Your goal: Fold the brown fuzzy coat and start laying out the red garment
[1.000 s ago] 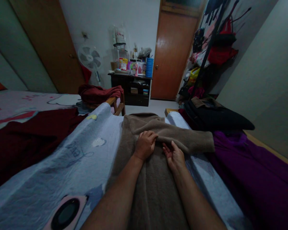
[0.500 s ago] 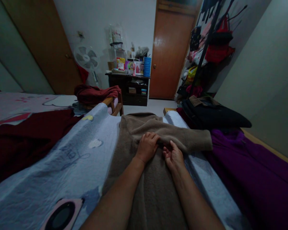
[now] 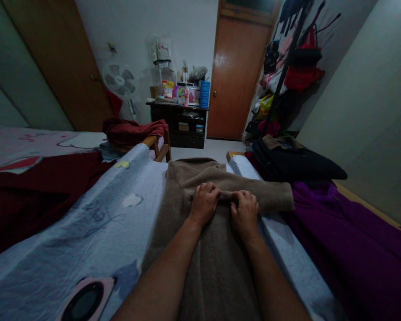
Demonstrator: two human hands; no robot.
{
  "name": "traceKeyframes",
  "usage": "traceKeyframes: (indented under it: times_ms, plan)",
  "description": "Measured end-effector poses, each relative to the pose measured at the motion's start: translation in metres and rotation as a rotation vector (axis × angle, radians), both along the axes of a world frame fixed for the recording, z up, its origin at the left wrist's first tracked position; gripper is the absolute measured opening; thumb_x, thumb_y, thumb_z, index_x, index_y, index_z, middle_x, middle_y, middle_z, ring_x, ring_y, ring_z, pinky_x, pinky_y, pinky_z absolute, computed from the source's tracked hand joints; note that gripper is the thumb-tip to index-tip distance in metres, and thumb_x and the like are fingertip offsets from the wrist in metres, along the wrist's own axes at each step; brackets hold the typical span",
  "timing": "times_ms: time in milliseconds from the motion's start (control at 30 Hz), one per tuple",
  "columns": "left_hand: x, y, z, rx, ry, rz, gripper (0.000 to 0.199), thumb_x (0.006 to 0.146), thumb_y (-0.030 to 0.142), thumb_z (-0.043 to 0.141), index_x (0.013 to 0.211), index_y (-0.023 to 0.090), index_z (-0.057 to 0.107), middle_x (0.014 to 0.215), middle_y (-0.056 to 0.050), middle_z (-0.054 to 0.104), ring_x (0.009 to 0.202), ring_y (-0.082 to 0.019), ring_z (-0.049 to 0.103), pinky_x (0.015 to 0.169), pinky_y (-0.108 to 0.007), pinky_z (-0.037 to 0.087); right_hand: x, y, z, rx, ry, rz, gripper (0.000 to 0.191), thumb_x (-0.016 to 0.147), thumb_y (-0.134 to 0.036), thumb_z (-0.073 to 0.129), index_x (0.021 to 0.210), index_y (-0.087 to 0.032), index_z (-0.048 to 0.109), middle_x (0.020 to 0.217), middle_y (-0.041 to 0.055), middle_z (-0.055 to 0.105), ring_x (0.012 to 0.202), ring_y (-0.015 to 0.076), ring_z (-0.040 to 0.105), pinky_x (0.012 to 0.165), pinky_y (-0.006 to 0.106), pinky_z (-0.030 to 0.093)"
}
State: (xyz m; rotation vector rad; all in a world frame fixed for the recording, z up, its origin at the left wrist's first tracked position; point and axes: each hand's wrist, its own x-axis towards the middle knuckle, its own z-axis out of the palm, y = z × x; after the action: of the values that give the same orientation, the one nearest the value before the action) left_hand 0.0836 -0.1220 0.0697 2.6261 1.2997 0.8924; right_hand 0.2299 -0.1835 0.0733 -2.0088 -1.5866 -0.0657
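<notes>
Across the pale-blue patterned bedsheet (image 3: 147,196) lies a brown fleecy garment (image 3: 220,272), its sleeve (image 3: 272,194) stretching rightward. The left hand (image 3: 203,205) and right hand (image 3: 246,216) pinch its near edge, fingers (image 3: 250,198) nearly closed, the right nearer the cuff (image 3: 289,197).

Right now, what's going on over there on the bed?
A person has both bare hands on a brown fuzzy garment laid out on the pale blue bedding. The left hand and right hand are side by side at the lower edge of its sleeve, which stretches out to the right. A purple garment lies farther right.
</notes>
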Motion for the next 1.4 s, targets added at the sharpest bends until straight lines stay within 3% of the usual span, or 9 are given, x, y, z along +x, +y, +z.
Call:
traceKeyframes:
  times_ms: [133,367,667,967,1233,1400]
  plan:
    - [-0.002,-0.002,0.003,0.027,-0.018,-0.009,0.016,0.093,0.024,0.049,0.097,0.027,0.064,0.106,-0.004,0.061,0.104,-0.025,0.045,0.095,-0.042,0.034,0.006,0.001,-0.011,-0.101,-0.048,0.004,0.033,0.08,-0.015,0.056,0.111,-0.027,0.058,0.12,0.008,0.054,0.112,0.0282,0.043,0.093,0.039,0.033]
    - [-0.001,-0.001,0.003,0.003,0.015,-0.078,0.015,0.094,0.023,0.047,0.095,0.026,0.062,0.101,-0.003,0.063,0.101,-0.023,0.047,0.091,-0.039,0.035,0.012,0.002,-0.015,-0.155,-0.038,-0.004,0.028,0.081,-0.014,0.055,0.105,-0.026,0.062,0.118,0.008,0.053,0.11,0.0268,0.044,0.09,0.037,0.033]
    - [0.002,0.0,-0.002,0.02,0.109,-0.036,0.023,0.095,0.022,0.044,0.106,0.028,0.063,0.103,-0.005,0.058,0.1,-0.023,0.047,0.088,-0.038,0.037,0.015,0.005,-0.015,-0.055,-0.049,0.008,0.017,0.089,-0.017,0.047,0.099,-0.022,0.06,0.11,0.0073,0.061,0.106,0.0245,0.047,0.091,0.036,0.03]
    - [0.003,0.002,-0.004,0.098,0.078,-0.023,0.011,0.091,0.021,0.052,0.093,0.024,0.063,0.099,-0.004,0.058,0.099,-0.023,0.046,0.09,-0.038,0.037,0.019,0.007,-0.019,0.038,-0.1,0.126,0.015,0.084,-0.013,0.05,0.093,-0.023,0.057,0.096,0.0034,0.065,0.093,0.022,0.052,0.088,0.036,0.03]
    - [0.004,-0.005,0.003,0.154,0.014,-0.001,0.015,0.094,0.022,0.048,0.086,0.023,0.061,0.094,-0.002,0.061,0.095,-0.022,0.046,0.092,-0.041,0.033,0.022,0.007,-0.028,0.063,-0.122,-0.037,0.024,0.073,-0.011,0.055,0.096,-0.021,0.052,0.102,0.0071,0.057,0.097,0.0252,0.045,0.084,0.036,0.031]
    - [0.006,-0.004,0.002,0.145,0.089,-0.013,0.017,0.094,0.02,0.047,0.09,0.024,0.062,0.095,-0.003,0.061,0.094,-0.023,0.046,0.083,-0.039,0.035,0.019,0.003,-0.019,0.091,-0.106,0.005,0.019,0.075,-0.01,0.052,0.089,-0.022,0.054,0.096,0.0045,0.057,0.095,0.0239,0.046,0.084,0.035,0.03]
